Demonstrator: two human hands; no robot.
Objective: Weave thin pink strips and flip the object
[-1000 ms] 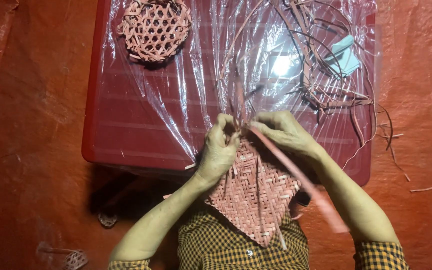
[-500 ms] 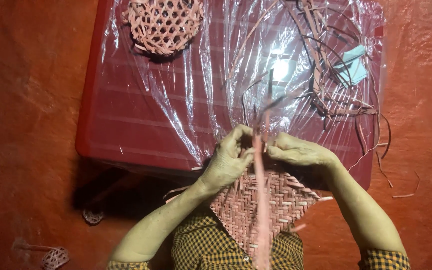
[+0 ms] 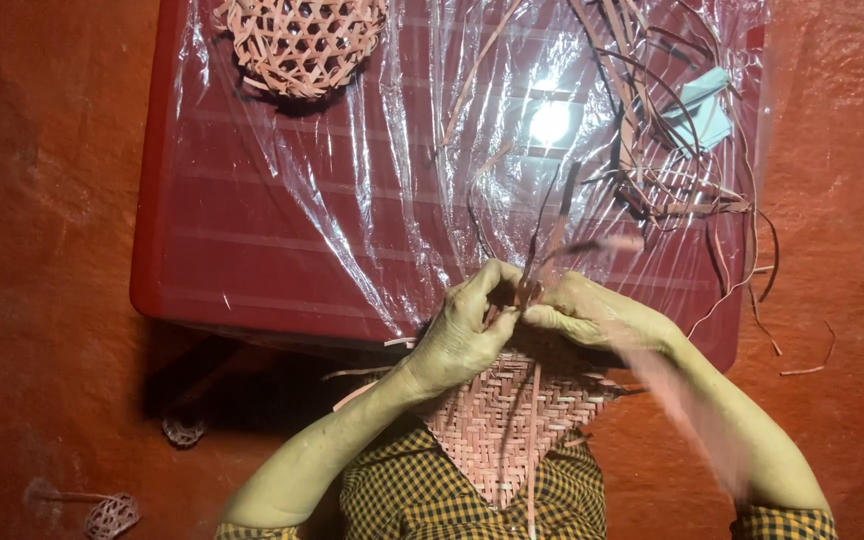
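Observation:
A flat woven mat of thin pink strips lies in my lap, its point toward my checked shirt. My left hand pinches the mat's upper edge with the fingers curled around strips. My right hand grips the same edge from the right and holds a long loose strip that hangs down over the weave. Several strip ends stick up between the two hands, blurred by motion.
A low red table covered in clear plastic sheet stands in front. A round open-weave basket piece lies at its far left, a tangle of loose strips and a pale blue object at its far right. Small woven scraps lie on the orange floor.
The long strip swung from slanting across my right forearm to hanging straight down the mat. Both hands closed in together at the mat's upper edge.

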